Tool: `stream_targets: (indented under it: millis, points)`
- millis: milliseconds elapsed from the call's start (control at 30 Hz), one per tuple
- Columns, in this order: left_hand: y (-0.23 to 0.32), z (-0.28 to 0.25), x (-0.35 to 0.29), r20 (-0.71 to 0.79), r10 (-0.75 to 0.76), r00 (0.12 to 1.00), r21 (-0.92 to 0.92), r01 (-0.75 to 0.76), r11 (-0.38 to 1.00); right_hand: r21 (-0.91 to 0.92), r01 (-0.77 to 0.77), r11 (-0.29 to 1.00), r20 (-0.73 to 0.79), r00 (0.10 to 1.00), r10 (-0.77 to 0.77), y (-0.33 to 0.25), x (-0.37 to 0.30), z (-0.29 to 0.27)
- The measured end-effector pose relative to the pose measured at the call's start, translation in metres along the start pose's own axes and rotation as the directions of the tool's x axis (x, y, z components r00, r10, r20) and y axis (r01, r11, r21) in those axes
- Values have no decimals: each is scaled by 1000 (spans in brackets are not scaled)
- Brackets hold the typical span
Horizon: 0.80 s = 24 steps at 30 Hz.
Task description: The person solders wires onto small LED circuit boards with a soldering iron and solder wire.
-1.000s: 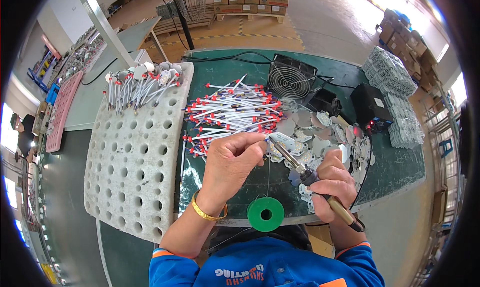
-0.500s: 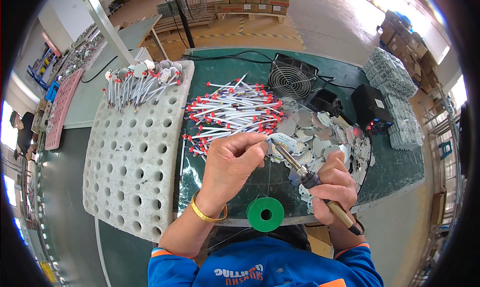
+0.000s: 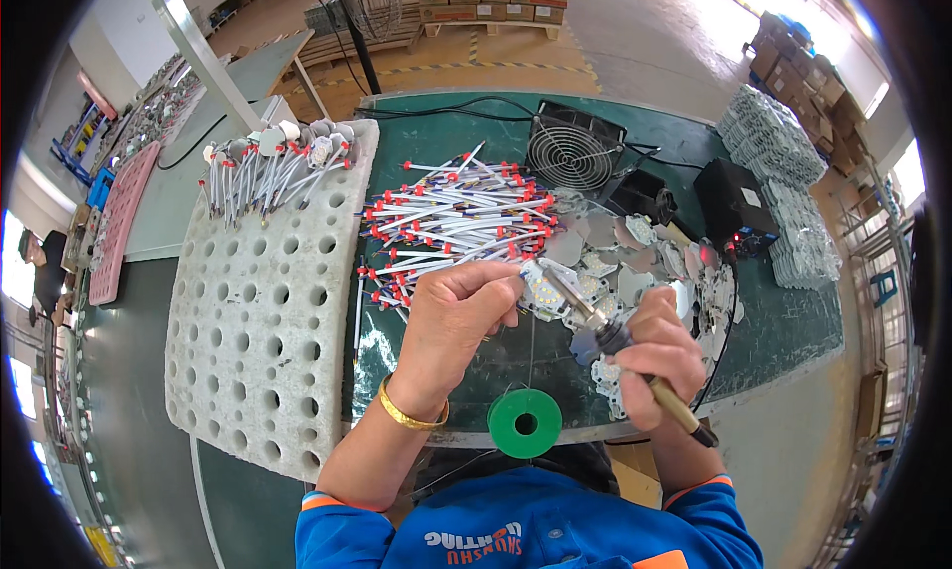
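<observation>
My right hand [image 3: 656, 356] is wrapped round the handle of a soldering iron [image 3: 610, 331], whose metal shaft slants up and left. The iron's tip is over a white circuit board [image 3: 545, 289] dotted with small yellow squares. At that board's left edge my left hand [image 3: 466, 306] is closed in a pinch. A thin strand of solder wire [image 3: 531, 366] rises from a green spool [image 3: 526, 423] at the table's front edge toward these fingertips, where a small blue bit also shows. The exact grip there is partly hidden.
Beyond my left hand lies a pile of white wires with red ends [image 3: 461, 212]. Loose circuit boards [image 3: 635, 262] heap on the right. A holed foam block [image 3: 253, 321] holds wired boards. Behind stand a fan [image 3: 570, 153], a black box [image 3: 734, 207] and stacked grey parts [image 3: 798, 222].
The iron's tip has shifted slightly up and left, and my right hand with it. The board by the fingertips has changed its tilt, so its yellow squares now show. My left hand stays pinched.
</observation>
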<state>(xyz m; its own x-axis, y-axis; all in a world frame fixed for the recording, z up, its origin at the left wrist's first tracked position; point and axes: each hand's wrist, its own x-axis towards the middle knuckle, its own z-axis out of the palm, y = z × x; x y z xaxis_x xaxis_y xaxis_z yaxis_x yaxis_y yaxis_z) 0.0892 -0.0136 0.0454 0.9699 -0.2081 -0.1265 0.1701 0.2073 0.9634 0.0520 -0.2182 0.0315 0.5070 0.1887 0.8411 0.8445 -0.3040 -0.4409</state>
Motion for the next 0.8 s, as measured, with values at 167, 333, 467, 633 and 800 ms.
stream_targets:
  millis: [167, 333, 467, 633, 800]
  points:
    - [-17, -1, 7, 93, -107, 990, 7, 107, 994, -132, -53, 990, -34, 998, 49, 10, 4, 6]
    - [-25, 3, 7, 163, -179, 970, 0, 182, 983, -128, -263, 956, -89, 963, 253, 12, -2, 23]
    - [-28, 1, 10, 292, -191, 937, -53, 215, 975, -90, -248, 964, -104, 965, 239, 10, -2, 21]
    - [-32, -10, 13, 398, -75, 914, 43, 64, 997, -3, -295, 955, 8, 955, 295, 9, -3, 12]
    - [-42, -10, 13, 425, -52, 904, 20, 48, 999, 171, -378, 910, 35, 925, 378, 8, -7, 11]
